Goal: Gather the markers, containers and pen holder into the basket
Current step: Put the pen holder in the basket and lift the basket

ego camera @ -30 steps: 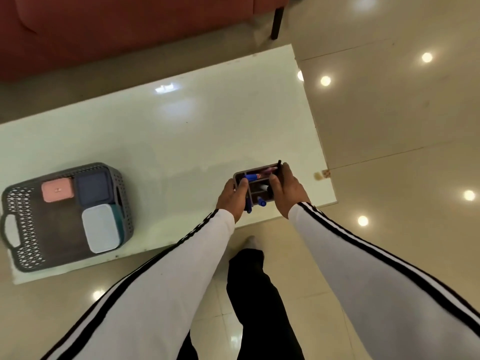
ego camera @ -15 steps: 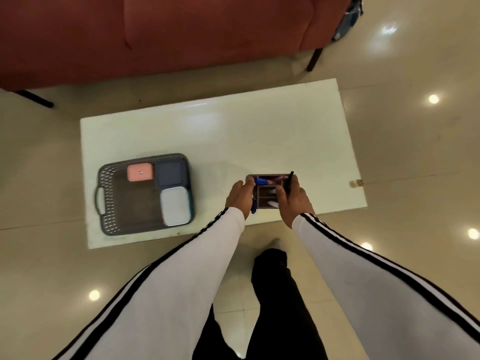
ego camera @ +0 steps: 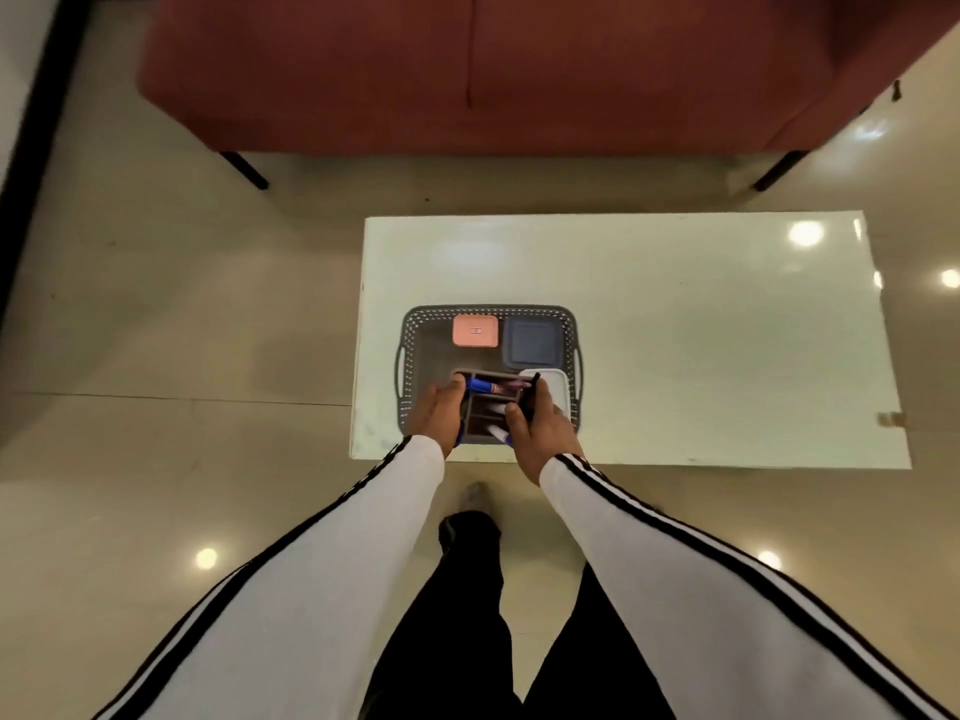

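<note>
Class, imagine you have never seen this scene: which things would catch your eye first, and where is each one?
First, the two hands, left hand and right hand, gripping a pen holder with markers over the near part of a grey basket. Inside the basket, a pink container sits at the far side beside a dark blue container. Behind the pale table stands a large red sofa.

Lighting, as I read it: even, warm indoor light from overhead. Round glare spots on floor point(ego camera: 156, 304) at 3, 5 and 7 o'clock; one on table point(ego camera: 675, 330) at 2 o'clock. Shadows soft. Wide-angle bending at edges; sofa point(ego camera: 467, 70) slightly soft. Mild blur on hands.
</note>
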